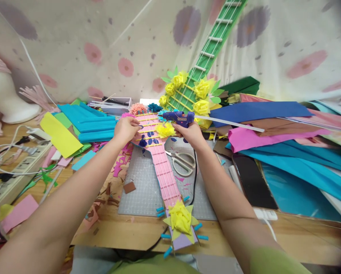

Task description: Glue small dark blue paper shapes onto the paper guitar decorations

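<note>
A pink paper guitar [161, 163] lies on a grey cutting mat [143, 186], neck toward me, with a yellow paper flower [180, 220] on its headstock. My right hand [189, 133] grips a blue glue gun [178, 118] with a white glue stick [233, 123] sticking out to the right; its nozzle points left over the guitar body. My left hand [126, 127] pinches a small dark blue piece [140, 126] at the body's left edge. Another yellow flower [165, 130] sits on the body between my hands.
A green paper guitar [204, 57] with yellow flowers leans behind. Scissors [183, 161] lie on the mat right of the neck. A phone [253, 180] rests at the right beside coloured paper sheets [273, 114]. A power strip [19, 163] and cables sit at the left.
</note>
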Tool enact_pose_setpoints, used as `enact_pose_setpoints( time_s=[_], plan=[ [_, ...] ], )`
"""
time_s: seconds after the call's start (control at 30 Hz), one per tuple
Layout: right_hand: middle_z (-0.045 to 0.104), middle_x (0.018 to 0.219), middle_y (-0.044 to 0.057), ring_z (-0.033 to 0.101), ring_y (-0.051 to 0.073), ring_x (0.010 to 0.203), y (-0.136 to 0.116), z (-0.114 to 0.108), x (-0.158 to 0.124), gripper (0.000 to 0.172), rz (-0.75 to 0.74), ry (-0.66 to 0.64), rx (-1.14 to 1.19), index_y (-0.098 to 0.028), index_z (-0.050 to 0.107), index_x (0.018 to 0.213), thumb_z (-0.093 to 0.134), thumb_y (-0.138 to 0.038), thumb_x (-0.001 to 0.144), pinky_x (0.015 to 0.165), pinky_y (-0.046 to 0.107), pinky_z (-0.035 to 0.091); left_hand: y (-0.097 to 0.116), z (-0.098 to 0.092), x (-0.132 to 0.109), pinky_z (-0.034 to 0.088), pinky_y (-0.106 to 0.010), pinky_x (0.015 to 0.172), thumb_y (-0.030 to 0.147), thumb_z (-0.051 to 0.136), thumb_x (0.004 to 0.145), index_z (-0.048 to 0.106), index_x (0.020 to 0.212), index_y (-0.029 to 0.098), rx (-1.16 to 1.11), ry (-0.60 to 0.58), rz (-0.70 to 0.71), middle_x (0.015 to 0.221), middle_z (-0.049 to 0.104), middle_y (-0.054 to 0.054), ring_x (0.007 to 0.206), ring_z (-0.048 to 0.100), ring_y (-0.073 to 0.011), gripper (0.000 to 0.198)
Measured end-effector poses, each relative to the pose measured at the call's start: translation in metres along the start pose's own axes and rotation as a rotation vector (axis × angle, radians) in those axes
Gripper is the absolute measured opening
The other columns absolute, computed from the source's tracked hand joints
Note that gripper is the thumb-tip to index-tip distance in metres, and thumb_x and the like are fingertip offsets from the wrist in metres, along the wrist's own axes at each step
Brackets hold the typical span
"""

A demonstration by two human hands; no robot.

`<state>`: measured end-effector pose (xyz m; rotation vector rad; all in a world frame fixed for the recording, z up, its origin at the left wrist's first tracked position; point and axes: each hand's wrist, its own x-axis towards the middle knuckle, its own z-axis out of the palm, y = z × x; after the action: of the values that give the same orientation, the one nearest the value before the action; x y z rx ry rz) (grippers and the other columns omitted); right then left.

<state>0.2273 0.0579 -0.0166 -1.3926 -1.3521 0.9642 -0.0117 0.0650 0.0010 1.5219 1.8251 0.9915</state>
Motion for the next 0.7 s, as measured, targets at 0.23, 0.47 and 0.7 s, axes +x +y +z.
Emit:
enact_pose_setpoints(
  time_s=[0.23,0.47,0.7],
  plan=[
    [0.063,0.059,0.002,0.055,0.011,0.049,-0.002,-0.001,-0.003,0.030,-0.019,-0.030,0.002,-0.017,0.061,0.067,0.072,-0.044,0.067,0.048,0.023,0.046,0.013,-0.004,-0.014,0.053,-0.034,0.076,0.017,0.068,0.069,0.068,0.079,0.018,0.003,0.109,0.007,0.084,0.073,-0.006,0.083,0.069,-0.0225,0.009],
    [0.065,0.067,0.001,0.053,0.010,0.052,-0.017,-0.011,-0.018,0.035,-0.163,-0.443,-0.118,-0.018,0.069,0.084,0.073,-0.049,0.069,0.047,0.022,0.045,0.017,0.003,-0.053,0.055,-0.029,0.067,0.016,0.075,0.060,0.068,0.084,0.015,-0.590,0.106,-0.108,0.076,0.070,-0.004,0.073,0.069,-0.0178,0.025],
    [0.060,0.070,-0.001,0.046,0.008,0.054,-0.016,-0.006,-0.022,0.045,-0.214,-0.565,-0.159,-0.017,0.070,0.096,0.073,-0.054,0.071,0.049,0.022,0.041,-0.003,0.011,-0.078,0.053,-0.025,0.057,0.024,0.082,0.049,0.070,0.079,0.014,-0.761,0.219,-0.137,0.077,0.071,-0.004,0.069,0.066,-0.0154,0.034]
  ],
)
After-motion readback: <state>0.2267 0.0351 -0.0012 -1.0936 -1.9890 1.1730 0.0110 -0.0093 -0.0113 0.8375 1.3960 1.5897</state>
